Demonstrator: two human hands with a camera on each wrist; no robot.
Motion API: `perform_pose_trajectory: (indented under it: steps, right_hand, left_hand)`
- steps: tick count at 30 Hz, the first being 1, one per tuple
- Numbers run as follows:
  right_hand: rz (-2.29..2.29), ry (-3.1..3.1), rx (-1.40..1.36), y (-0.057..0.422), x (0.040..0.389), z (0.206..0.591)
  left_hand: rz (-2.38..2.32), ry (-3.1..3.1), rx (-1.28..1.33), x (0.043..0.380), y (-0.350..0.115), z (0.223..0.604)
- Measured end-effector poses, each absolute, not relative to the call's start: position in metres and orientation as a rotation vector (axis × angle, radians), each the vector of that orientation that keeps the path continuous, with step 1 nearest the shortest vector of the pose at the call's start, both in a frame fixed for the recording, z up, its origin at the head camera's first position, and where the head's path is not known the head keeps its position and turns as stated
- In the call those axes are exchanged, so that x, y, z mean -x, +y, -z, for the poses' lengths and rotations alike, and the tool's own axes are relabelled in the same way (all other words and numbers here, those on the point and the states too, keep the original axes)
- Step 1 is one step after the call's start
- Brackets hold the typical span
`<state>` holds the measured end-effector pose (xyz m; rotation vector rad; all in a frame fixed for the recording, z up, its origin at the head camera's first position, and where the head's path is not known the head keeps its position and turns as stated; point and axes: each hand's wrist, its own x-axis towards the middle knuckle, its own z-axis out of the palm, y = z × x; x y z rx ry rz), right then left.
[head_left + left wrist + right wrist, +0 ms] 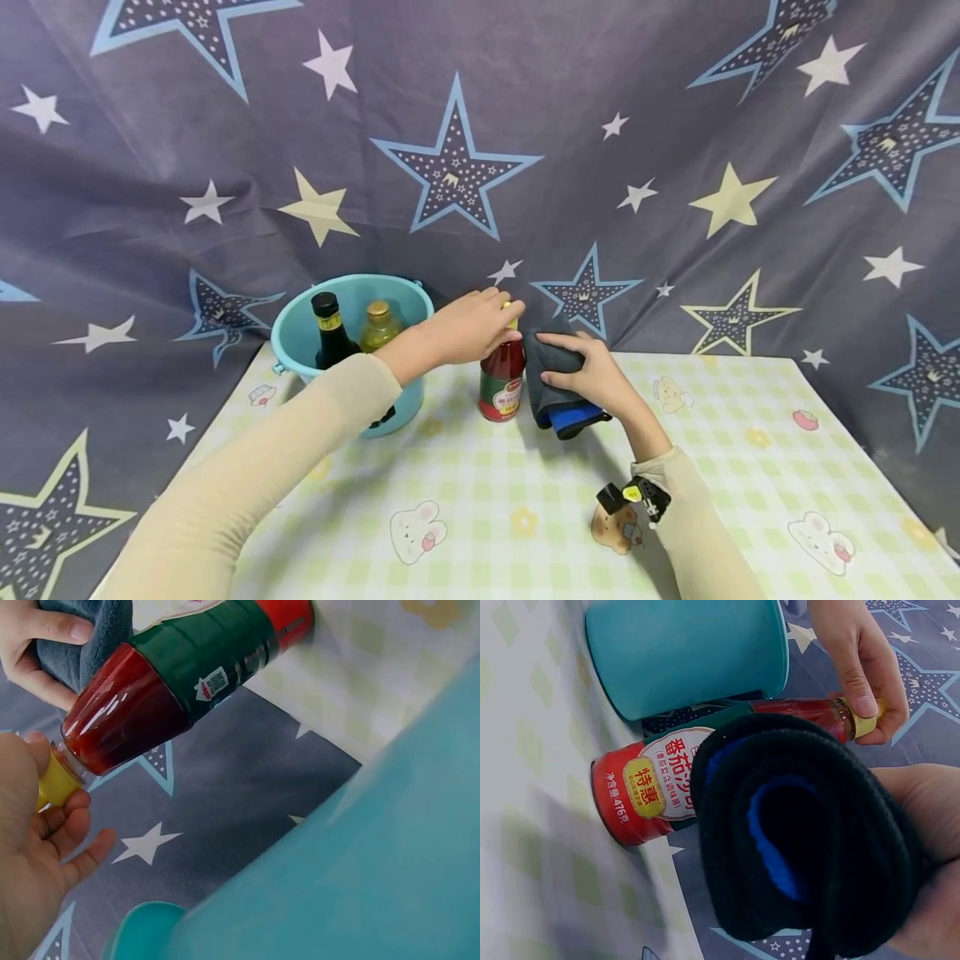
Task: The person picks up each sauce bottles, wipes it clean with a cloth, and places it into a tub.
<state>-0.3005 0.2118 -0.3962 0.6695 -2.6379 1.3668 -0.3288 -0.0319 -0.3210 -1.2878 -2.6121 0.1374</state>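
Observation:
A ketchup bottle (501,385) with a yellow cap (57,782) and a green and red label stands upright on the table. My left hand (474,327) pinches its cap between thumb and fingers. In my right hand (592,377) is a folded cloth (553,379), dark grey with a blue inner side, gripped between thumb and fingers. The cloth is close beside the bottle's right side and overlaps the bottle in the right wrist view. My left forearm reaches across in front of a light blue bucket (412,400).
The bucket stands at the back left of the table, holding a dark bottle with a black cap (326,305) and a bottle of yellowish liquid (381,327). A checked tablecloth (480,517) covers the table, and a star-patterned curtain (600,50) hangs behind it.

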Motion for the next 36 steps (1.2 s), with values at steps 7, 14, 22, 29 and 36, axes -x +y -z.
perform_pose_trajectory:
  steps: [7, 14, 22, 29, 36]
  right_hand:
    - [-1.375, -2.637, -0.669, 0.214, 0.300, 0.396]
    - [-1.390, -2.629, -0.652, 0.215, 0.300, 0.395]
    - [-1.399, -2.614, -0.671, 0.215, 0.301, 0.395]
    - [-1.412, -2.613, -0.668, 0.215, 0.300, 0.393]
    - [-1.410, -2.637, -0.659, 0.215, 0.297, 0.392]
  left_hand:
    - [-0.136, -2.571, 1.308, 0.331, -0.032, 0.323]
    - [-0.102, -2.497, 1.298, 0.330, -0.037, 0.319]
    - [-0.056, -2.420, 1.327, 0.320, -0.038, 0.286]
    - [0.021, -2.371, 1.329, 0.310, -0.047, 0.247]
    - [0.084, -2.302, 1.355, 0.301, -0.063, 0.208]
